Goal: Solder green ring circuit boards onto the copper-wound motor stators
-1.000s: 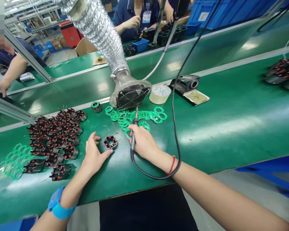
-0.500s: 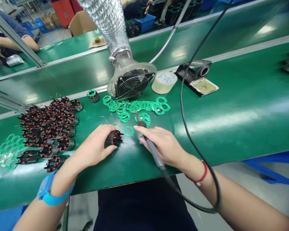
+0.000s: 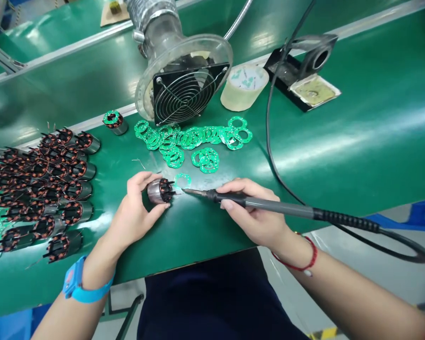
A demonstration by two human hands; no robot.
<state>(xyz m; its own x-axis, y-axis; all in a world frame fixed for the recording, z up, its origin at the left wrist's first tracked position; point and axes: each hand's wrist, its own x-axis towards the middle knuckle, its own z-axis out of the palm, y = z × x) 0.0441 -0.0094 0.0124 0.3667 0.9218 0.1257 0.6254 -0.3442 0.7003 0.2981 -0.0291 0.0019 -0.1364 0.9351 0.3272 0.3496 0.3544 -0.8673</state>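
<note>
My left hand [image 3: 140, 208] is closed around a motor stator [image 3: 156, 191], which lies on its side with its black prongs and copper windings facing right. In my right hand [image 3: 255, 208] is a soldering iron [image 3: 279, 204], held like a pen. The iron's tip points left and reaches close to the stator's wire end and a single green ring-shaped circuit board [image 3: 182, 181]; whether it touches either I cannot tell. Behind them lies a small group of ring boards [image 3: 206, 160], with a longer heap of ring boards [image 3: 198, 137] farther back.
Many stators [image 3: 71, 189] stand packed at the left. One stator with a ring board on top [image 3: 115, 122] stands apart. A fume extractor fan [image 3: 186, 94] hangs over the bench, beside a tape roll [image 3: 244, 87] and an iron stand with sponge [image 3: 315, 89]. The iron's cable [image 3: 269, 137] crosses at right.
My right hand has turned the soldering iron from pointing away to pointing left, bringing its tip near the stator. My left hand still holds the stator. The camera view has tilted down and closer.
</note>
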